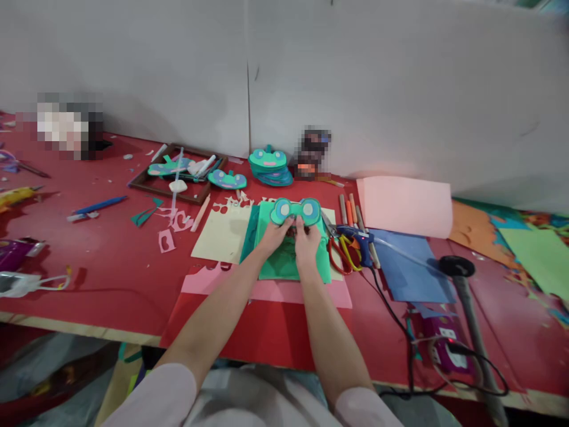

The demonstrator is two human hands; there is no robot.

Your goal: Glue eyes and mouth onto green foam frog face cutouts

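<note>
Both hands hold a green frog-face cutout (295,212) with round teal eyes and pale centres, above green foam sheets (275,270). My left hand (276,233) pinches its lower edge from the left. Beside it, my right hand (306,238) grips the same edge, thumb up against the piece. The other fingers are partly hidden behind it. Just right of the hands lie scissors (340,255) with red and yellow handles and a blue glue gun (365,246). Behind the hands, a stack of similar frog faces (269,166) rests near the wall.
A brown frame (202,193) at back left holds markers and another frog piece. Pink scraps (166,241) and a blue pen (100,205) lie left. Blue sheets (409,267), a pink sheet (404,204) and a purple power strip (444,344) with cables are on the right.
</note>
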